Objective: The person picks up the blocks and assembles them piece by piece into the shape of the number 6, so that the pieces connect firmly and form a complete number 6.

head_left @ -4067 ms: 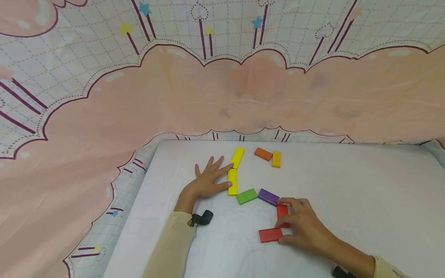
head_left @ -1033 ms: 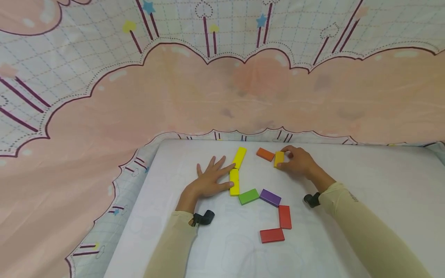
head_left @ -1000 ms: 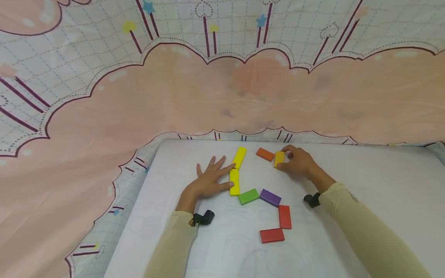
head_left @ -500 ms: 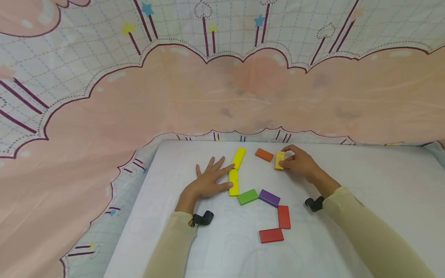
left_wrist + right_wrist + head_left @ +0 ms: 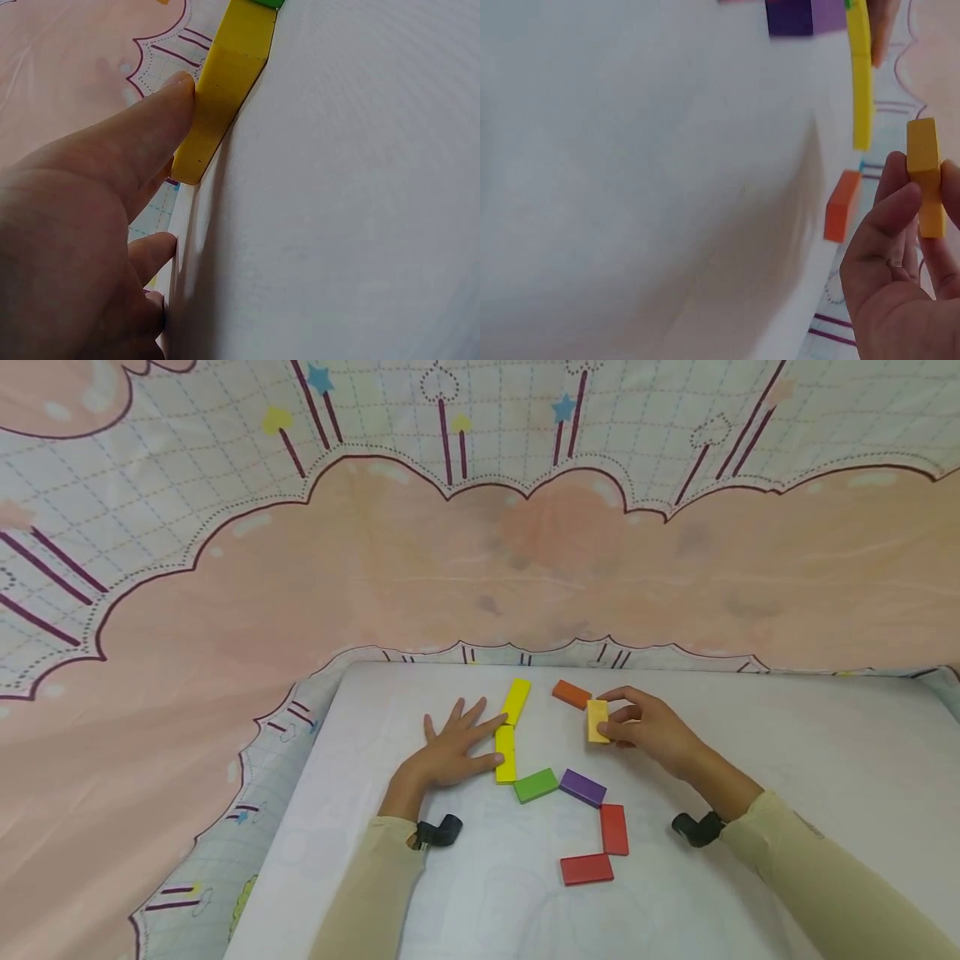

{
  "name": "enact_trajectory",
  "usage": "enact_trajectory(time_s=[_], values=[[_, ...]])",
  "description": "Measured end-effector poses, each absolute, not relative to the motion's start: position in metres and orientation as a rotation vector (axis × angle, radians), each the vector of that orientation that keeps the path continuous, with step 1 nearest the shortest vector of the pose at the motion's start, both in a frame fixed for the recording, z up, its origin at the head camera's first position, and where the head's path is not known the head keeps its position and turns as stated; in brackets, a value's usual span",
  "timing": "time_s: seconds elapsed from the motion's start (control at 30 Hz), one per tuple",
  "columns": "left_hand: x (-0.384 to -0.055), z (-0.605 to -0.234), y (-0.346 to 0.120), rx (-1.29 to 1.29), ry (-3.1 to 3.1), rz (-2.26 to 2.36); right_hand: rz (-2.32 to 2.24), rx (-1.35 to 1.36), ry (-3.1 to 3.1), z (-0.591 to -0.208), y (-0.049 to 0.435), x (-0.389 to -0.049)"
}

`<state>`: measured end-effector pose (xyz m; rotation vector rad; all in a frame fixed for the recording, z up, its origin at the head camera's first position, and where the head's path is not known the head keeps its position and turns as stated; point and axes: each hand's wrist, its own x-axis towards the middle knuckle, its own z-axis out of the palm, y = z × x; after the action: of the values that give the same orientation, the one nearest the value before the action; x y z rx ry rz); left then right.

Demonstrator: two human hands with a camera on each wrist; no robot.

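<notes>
My right hand point(image 5: 652, 731) pinches a golden-yellow block point(image 5: 597, 720) between thumb and fingers. That block is off the table, as the right wrist view also shows. An orange block point(image 5: 572, 693) lies just beyond it. My left hand point(image 5: 450, 750) rests with fingers spread, thumb touching the nearer bright yellow block point(image 5: 506, 764). Its index finger reaches the join with the farther yellow block point(image 5: 516, 701). From the nearer yellow block a bent row goes on through a green block point(image 5: 536, 785), a purple block point(image 5: 582, 787) and a red block point(image 5: 614, 829) to another red block point(image 5: 587, 869).
The blocks lie on a white tabletop point(image 5: 465, 902). Past its far and left edges hangs a peach, cloud-patterned cloth point(image 5: 420, 577). Black wrist cameras sit at both cuffs.
About four seconds ago my right hand was at the red blocks. It then took the golden-yellow block beside the orange one, lifted it and brought it slightly nearer. My left hand stays put.
</notes>
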<state>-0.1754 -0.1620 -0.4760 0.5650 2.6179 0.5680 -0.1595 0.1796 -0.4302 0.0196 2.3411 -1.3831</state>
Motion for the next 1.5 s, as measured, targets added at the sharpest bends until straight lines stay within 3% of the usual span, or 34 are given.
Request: enact_trajectory(time_s=[0.73,1.5], values=[[-0.174,-0.478,-0.161,0.565,2.647,0.569,-1.313,-0.205,2.153,-0.423,0.129,-0.103],[-0.175,-0.476,-0.163,0.576,2.627,0.57,-1.158,-0.287,2.178,-0.433,0.092,-0.078]])
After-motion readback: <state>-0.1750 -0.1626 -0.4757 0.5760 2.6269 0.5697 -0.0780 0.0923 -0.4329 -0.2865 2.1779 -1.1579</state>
